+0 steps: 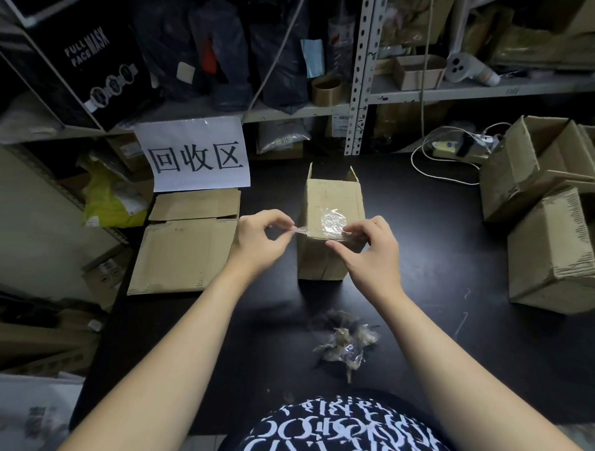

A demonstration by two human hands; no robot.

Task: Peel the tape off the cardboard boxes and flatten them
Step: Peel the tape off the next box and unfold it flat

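A small brown cardboard box [327,199] lies on its side in the middle of the black table [423,263], its open end facing away. Clear tape [331,223] is stuck on its upper face near the front edge, crumpled and partly lifted. My left hand [258,239] pinches the loose end of the tape strip just left of the box's corner. My right hand [372,251] has its fingertips curled onto the box's front edge, on the tape there. A wad of peeled tape [344,341] lies on the table in front of me.
Flattened cardboard [184,248] is stacked at the table's left below a white paper sign [195,154]. Several unflattened boxes [553,214] stand at the right. White cables [440,152] lie at the back right. Metal shelving [358,75] packed with goods lines the back.
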